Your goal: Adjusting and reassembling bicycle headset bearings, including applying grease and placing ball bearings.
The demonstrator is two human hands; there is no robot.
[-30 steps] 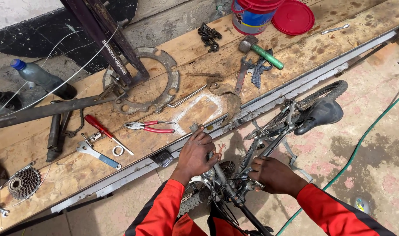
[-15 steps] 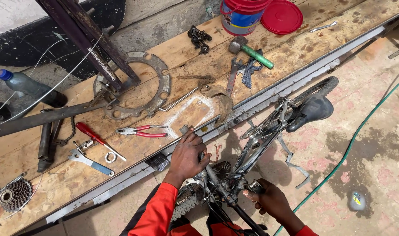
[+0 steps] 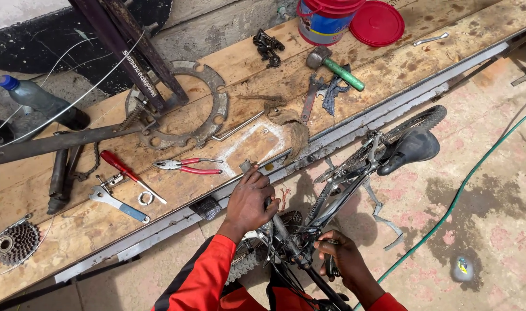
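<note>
The person stands over a bike that leans against the near edge of a long wooden bench. The left hand is closed around the front part of the bike, close to the bench edge, and it seems to pinch a small grey piece between the fingertips. The right hand is lower and nearer, curled around a part of the frame next to the stem; I cannot tell if it holds a small tool there, because the fingers cover it. The saddle and the rear tyre are in place at the right, so the bike looks mostly assembled, and the work at the front end looks unfinished, in my judgement. On the bench the tools lie untouched: red pliers just beyond the left hand, a red screwdriver and a blue-handled spanner more to the left, a sprocket cluster at the far left. A hammer with green handle and a bucket stand far at the right.
</note>
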